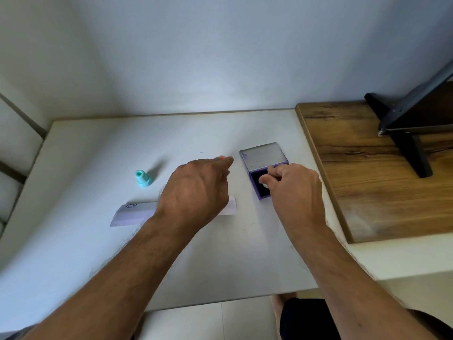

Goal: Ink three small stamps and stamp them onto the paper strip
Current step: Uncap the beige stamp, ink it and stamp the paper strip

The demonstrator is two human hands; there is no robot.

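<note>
A pale paper strip [137,212] lies across the white table [98,148], with one blue round print near its left end. My left hand [196,190] hovers over the strip's middle and hides it; its fingertips pinch a small pink stamp [222,157]. A teal stamp [142,178] stands alone to the left. The purple ink pad box [263,168] lies to the right with its lid open. My right hand [294,190] pinches a small pale stamp [265,186] down on the dark pad.
A wooden board [367,182] lies on the right side of the table. A black stand [407,133] rests on it. Walls close off the table at the back and on the left.
</note>
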